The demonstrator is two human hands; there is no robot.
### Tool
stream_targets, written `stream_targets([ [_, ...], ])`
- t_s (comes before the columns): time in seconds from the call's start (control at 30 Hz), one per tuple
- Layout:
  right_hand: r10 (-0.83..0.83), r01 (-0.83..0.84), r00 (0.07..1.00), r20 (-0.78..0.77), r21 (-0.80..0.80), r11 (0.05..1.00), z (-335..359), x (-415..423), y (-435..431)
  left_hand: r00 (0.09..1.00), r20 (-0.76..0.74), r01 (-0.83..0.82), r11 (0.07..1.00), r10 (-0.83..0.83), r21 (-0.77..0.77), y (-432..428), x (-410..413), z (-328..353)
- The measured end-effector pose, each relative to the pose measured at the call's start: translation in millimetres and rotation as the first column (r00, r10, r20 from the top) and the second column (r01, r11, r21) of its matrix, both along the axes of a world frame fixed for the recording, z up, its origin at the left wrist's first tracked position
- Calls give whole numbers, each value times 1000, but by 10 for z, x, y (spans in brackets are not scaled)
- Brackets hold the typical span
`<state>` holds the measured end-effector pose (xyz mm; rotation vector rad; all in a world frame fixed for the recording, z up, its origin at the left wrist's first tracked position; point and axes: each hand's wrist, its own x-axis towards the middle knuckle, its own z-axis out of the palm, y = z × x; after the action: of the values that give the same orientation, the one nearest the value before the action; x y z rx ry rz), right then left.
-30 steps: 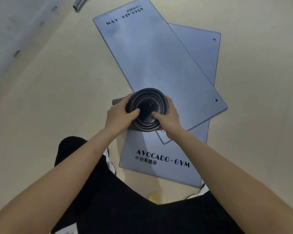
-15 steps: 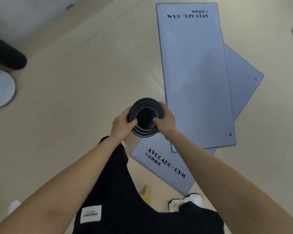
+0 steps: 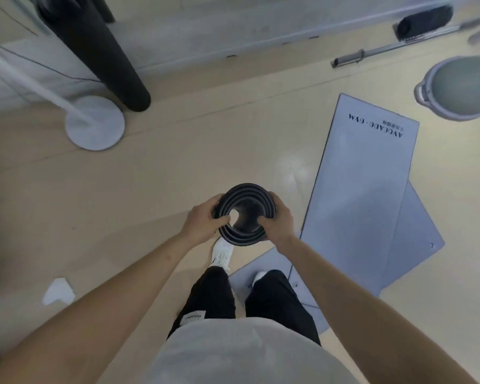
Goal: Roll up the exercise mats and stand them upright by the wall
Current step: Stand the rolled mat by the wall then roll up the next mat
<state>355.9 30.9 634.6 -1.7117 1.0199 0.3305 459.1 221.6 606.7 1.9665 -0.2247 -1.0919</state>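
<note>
I hold a dark rolled mat [image 3: 250, 197] upright and look down into its spiral end. My left hand [image 3: 203, 219] grips its left side, thumb hooked over the rim. My right hand [image 3: 277, 220] grips the right side the same way. Two grey flat mats lie crossed on the floor to the right: the upper mat [image 3: 360, 195] printed AVOCADO GYM, and the lower mat [image 3: 416, 234] under it. A black rolled mat [image 3: 103, 51] stands leaning at the wall [image 3: 233, 26], far left.
A white round stand base [image 3: 94, 123] with a pole sits left of the black roll. A steel bar [image 3: 372, 54] and a dark roller [image 3: 424, 20] lie along the wall. A grey balance dome [image 3: 460, 90] is at far right. White paper scrap [image 3: 57, 291] lies on the beige floor.
The view has swung left toward the wall; the flat mats slid to the right of the frame. Both hands keep the same grip on the rolled mat.
</note>
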Motion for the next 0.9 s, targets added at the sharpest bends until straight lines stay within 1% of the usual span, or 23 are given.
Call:
stream_targets([
  [0.23, 128, -129, 986, 103, 5, 992, 132, 1091, -6, 991, 31, -127, 992, 127, 3, 144, 971, 434],
  [0.43, 259, -268, 951, 166, 35, 963, 199, 2322, -297, 967, 54, -252, 961, 247, 115, -91, 1855, 592],
  [0.53, 326, -335, 933, 150, 39, 941, 239, 2903, -451, 947, 76, -320, 933, 311, 167, -243, 2241, 664],
  [0.7, 396, -404, 912, 106, 66, 912, 330, 3790, -612, 916, 91, -402, 899, 392, 173, -392, 2866, 697],
  [0.83, 387, -393, 919, 77, 83, 916, 386, 4478, -605, 891, 80, -454, 879, 447, 146, -396, 3432, 625],
  [0.9, 369, -372, 928, 50, 90, 924, 371, 4800, -587, 886, 97, -464, 874, 454, 142, -386, 3749, 569],
])
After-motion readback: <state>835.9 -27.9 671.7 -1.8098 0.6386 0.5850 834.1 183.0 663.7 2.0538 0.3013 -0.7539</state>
